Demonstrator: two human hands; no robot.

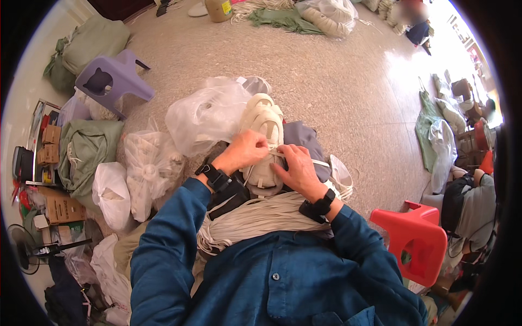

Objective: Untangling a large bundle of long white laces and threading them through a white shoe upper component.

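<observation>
Working at the centre of the view, we pinch a thin cream strap [283, 152] with our left hand [244, 152] while our right hand [298, 171], fingers curled, presses on a stack of cream woven sandal uppers [265, 122] in our lap. A bundle of cream cord [255, 220] at 6 o'clock looks mostly unused. Clear plastic bags [206, 117] lie at 11 o'clock, a red stool [416, 239] at 4.

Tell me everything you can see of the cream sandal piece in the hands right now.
The cream sandal piece is a pale strapped upper, rubbery-looking, lying lengthwise away from the person on the lap above a bundle of pale cords. The left hand pinches a strap near its middle; the right hand presses its near end.
</observation>
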